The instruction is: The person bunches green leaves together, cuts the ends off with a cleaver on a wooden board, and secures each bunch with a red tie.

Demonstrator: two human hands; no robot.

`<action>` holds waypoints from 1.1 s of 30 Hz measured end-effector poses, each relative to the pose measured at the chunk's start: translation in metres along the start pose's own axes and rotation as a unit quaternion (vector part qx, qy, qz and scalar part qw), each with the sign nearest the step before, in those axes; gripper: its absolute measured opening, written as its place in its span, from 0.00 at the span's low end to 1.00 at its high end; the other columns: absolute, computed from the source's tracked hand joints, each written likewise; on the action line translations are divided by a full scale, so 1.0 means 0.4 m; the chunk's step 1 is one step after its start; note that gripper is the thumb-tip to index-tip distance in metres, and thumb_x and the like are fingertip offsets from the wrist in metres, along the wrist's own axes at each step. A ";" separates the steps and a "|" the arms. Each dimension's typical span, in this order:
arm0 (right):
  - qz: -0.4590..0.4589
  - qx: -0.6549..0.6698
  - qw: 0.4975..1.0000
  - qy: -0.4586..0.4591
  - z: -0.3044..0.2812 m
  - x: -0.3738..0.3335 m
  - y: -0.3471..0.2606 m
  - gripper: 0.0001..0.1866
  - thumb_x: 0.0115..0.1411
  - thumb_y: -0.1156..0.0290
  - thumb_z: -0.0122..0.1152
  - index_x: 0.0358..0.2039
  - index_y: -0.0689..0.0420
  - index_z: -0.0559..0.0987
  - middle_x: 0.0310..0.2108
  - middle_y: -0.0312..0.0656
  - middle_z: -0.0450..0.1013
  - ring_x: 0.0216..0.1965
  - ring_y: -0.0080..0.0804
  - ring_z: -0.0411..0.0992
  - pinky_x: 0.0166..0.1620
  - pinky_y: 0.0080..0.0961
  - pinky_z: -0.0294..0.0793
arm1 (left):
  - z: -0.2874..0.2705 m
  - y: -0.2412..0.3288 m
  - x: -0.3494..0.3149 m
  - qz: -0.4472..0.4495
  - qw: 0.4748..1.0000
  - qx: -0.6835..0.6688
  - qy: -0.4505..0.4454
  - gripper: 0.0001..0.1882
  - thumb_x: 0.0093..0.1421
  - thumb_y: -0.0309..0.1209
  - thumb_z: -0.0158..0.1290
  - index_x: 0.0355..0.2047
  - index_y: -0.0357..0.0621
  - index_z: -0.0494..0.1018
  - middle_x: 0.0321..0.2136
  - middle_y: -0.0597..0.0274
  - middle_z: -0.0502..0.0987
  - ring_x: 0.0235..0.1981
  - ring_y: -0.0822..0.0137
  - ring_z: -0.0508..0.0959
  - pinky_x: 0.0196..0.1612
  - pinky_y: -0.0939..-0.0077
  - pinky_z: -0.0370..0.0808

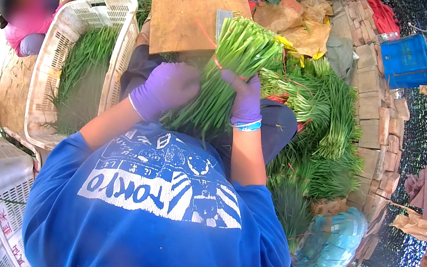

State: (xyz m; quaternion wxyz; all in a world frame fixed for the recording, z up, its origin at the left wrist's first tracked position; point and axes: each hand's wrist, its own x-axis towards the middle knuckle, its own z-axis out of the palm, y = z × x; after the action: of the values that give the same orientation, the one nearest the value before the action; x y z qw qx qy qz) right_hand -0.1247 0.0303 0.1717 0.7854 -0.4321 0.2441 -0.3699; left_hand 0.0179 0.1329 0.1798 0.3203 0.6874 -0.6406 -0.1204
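Observation:
A thick bunch of green chives [240, 46] stands tilted in front of my chest, pale cut ends up and leaves hanging toward my lap. A thin red tie [217, 59] crosses its middle, and one loose end sticks out to the upper left. My right hand [244, 98], in a purple glove, is closed round the bunch's right side, its thumb across the front near the tie. At the left side of the bunch, my left hand [167, 89], gloved alike, is curled shut; its fingertips are hidden and slightly blurred.
Ahead lies a wooden board [187, 16] with a metal plate at its right edge. A white crate [40, 74] of loose chives stands left. Tied bunches [331, 118] are piled right, beside a brick edging [367, 101]. A person in pink [31, 23] handles chives at far left.

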 end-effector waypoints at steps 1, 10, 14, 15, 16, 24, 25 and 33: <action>0.000 -0.005 1.000 0.005 -0.005 0.001 0.000 0.20 0.41 0.81 0.63 0.39 0.62 0.73 0.35 0.39 0.74 0.36 0.26 0.71 0.43 0.23 0.69 | -0.003 0.003 0.000 -0.004 1.000 -0.017 0.006 0.08 0.45 0.30 0.50 0.25 0.39 0.73 0.18 0.49 0.71 0.23 0.51 0.73 0.26 0.65 0.69; -0.026 -0.004 0.999 0.022 -0.023 -0.008 -0.002 0.22 0.41 0.80 0.63 0.40 0.62 0.73 0.37 0.39 0.73 0.39 0.27 0.71 0.45 0.23 0.67 | -0.040 0.032 -0.015 0.067 0.984 0.131 0.098 0.12 0.46 0.31 0.53 0.33 0.43 0.75 0.17 0.57 0.72 0.21 0.56 0.73 0.27 0.65 0.69; -0.026 0.016 0.999 0.028 -0.019 -0.013 -0.002 0.22 0.41 0.79 0.64 0.40 0.62 0.73 0.36 0.40 0.73 0.38 0.27 0.71 0.45 0.22 0.67 | -0.057 0.036 -0.002 0.083 0.983 0.155 0.045 0.11 0.45 0.30 0.54 0.31 0.42 0.75 0.17 0.57 0.72 0.21 0.57 0.73 0.27 0.66 0.69; -0.026 0.016 0.999 0.028 -0.023 -0.011 0.003 0.22 0.41 0.79 0.64 0.40 0.62 0.73 0.36 0.40 0.73 0.38 0.27 0.71 0.45 0.22 0.67 | -0.056 0.035 -0.005 0.083 0.983 0.155 0.045 0.11 0.45 0.30 0.54 0.31 0.42 0.75 0.17 0.57 0.72 0.21 0.57 0.73 0.27 0.66 0.69; -0.025 0.016 0.999 0.036 -0.030 -0.008 0.012 0.22 0.41 0.79 0.63 0.40 0.62 0.73 0.36 0.40 0.73 0.38 0.27 0.71 0.45 0.22 0.67 | -0.055 0.032 -0.009 0.040 0.997 0.063 0.033 0.09 0.45 0.30 0.54 0.28 0.41 0.76 0.18 0.55 0.73 0.21 0.56 0.74 0.27 0.67 0.70; -0.050 0.041 0.996 0.068 -0.047 -0.010 0.015 0.19 0.43 0.79 0.62 0.39 0.61 0.74 0.35 0.39 0.73 0.36 0.26 0.71 0.43 0.22 0.68 | -0.034 -0.044 -0.037 -0.179 0.965 -0.146 -0.128 0.10 0.47 0.31 0.56 0.21 0.35 0.74 0.15 0.58 0.74 0.19 0.74 0.73 0.24 0.77 0.68; -0.057 0.041 0.994 0.082 -0.072 -0.009 0.019 0.19 0.43 0.79 0.62 0.39 0.61 0.74 0.35 0.39 0.73 0.36 0.26 0.71 0.43 0.22 0.68 | -0.036 -0.044 -0.038 -0.192 0.954 -0.158 -0.167 0.10 0.47 0.32 0.56 0.20 0.35 0.74 0.15 0.59 0.73 0.19 0.74 0.72 0.24 0.78 0.68; -0.198 0.261 0.908 0.261 -0.210 0.008 -0.060 0.25 0.47 0.69 0.63 0.46 0.61 0.67 0.39 0.38 0.69 0.38 0.28 0.68 0.43 0.26 0.68 | -0.009 -0.311 -0.167 -0.077 0.996 0.008 -0.031 0.30 0.50 0.26 0.54 0.54 0.40 0.59 0.34 0.59 0.75 0.33 0.70 0.73 0.40 0.79 0.69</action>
State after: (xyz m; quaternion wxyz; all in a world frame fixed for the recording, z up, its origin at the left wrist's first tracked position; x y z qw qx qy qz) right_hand -0.1906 -0.0226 0.1496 0.6888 -0.1388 0.2445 -0.6682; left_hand 0.1101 0.1948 0.0922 0.2846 0.7335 -0.5959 -0.1608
